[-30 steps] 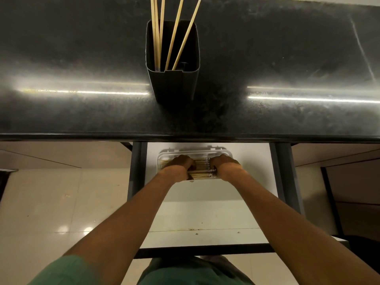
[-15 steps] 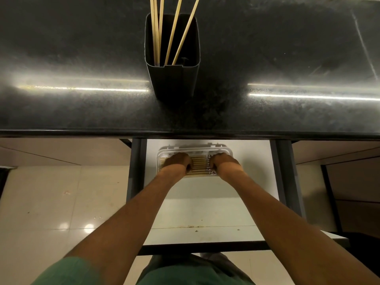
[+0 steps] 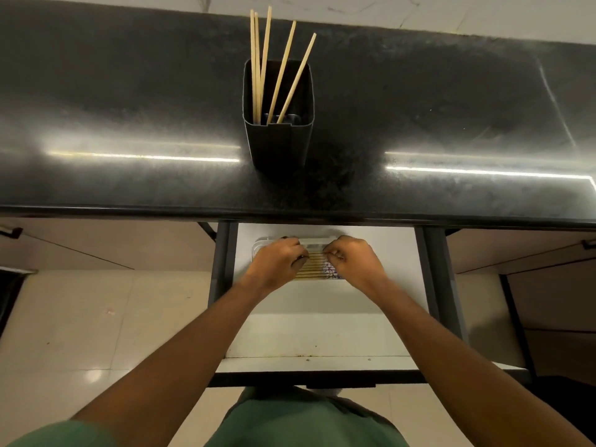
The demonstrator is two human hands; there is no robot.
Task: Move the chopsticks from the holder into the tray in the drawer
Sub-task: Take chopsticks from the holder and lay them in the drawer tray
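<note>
A black square holder [image 3: 279, 140] stands on the dark countertop [image 3: 129, 108] with several pale wooden chopsticks [image 3: 281, 69] leaning in it. Below the counter edge, an open white drawer [image 3: 322, 330] holds a clear plastic tray [image 3: 317, 242] at its back. A row of chopsticks [image 3: 313, 268] lies side by side in the tray. My left hand [image 3: 276, 262] and my right hand [image 3: 354, 261] are both over the tray, fingers curled down onto the laid chopsticks from either end. The hands hide the ends of the row and most of the tray.
Dark metal rails [image 3: 433, 279] frame the drawer on both sides. The drawer's front edge [image 3: 309, 366] is close to my body. Glossy beige floor tiles [image 3: 80, 317] lie to the left, cabinet fronts [image 3: 532, 253] to the right.
Both hands have drawn closer together over the middle of the chopstick row, fingers curling more. The view has tilted up, showing the holder's chopstick tips.
</note>
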